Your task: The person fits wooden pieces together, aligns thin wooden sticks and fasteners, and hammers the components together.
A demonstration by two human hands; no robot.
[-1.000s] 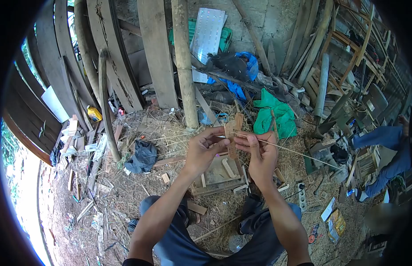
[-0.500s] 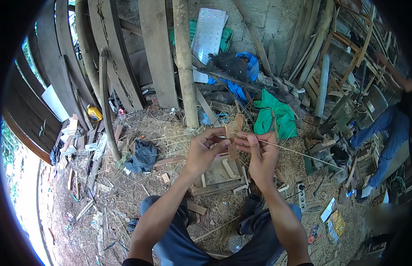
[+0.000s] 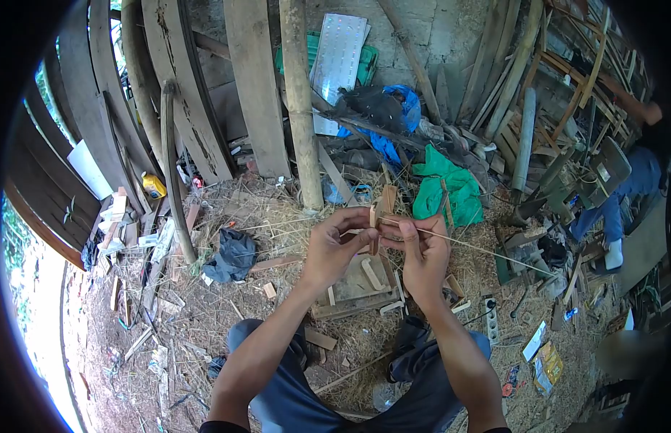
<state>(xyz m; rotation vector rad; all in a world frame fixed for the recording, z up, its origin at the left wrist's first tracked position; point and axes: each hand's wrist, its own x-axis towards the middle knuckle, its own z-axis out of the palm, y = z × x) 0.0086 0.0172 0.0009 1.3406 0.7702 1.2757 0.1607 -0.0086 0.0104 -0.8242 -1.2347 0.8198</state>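
In the middle of the head view, my left hand (image 3: pixel 334 249) pinches a small flat piece of wood (image 3: pixel 373 219) between thumb and fingers, and its narrow edge faces me. My right hand (image 3: pixel 426 270) is closed on a long thin strip (image 3: pixel 487 250), which slants down to the right. The strip's near end meets the wood between my hands; whether it passes through cannot be made out. Below them a low wooden board (image 3: pixel 350 290) lies on the ground, with a curved light piece of wood (image 3: pixel 372 274) on it.
A bamboo post (image 3: pixel 301 108) stands ahead, and a green plastic bag (image 3: pixel 451 189) lies beyond my right hand. A dark cloth or bag (image 3: pixel 234 254) is on the left. A power strip (image 3: pixel 491 321) lies by my right knee. Another person (image 3: pixel 631 187) is at far right.
The wooden piece has turned from showing its broad face to nearly edge-on. My right hand has shifted slightly left. The other person's leg and arm have moved at the right.
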